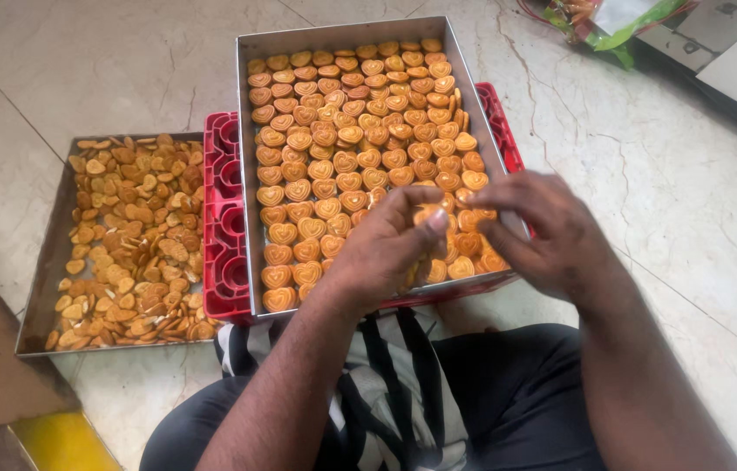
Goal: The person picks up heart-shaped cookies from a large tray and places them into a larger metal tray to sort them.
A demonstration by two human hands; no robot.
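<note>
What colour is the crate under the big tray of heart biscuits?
Red: the crate shows best in the head view, left of the tray.

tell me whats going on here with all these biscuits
A person sits on the floor with both hands over the near right corner of a metal tray of heart-shaped biscuits laid in rows. The left hand pinches a biscuit between its fingertips, and the right hand hovers close beside it. That tray rests on a red crate. To the left, a second tray holds loosely piled biscuits.
</note>
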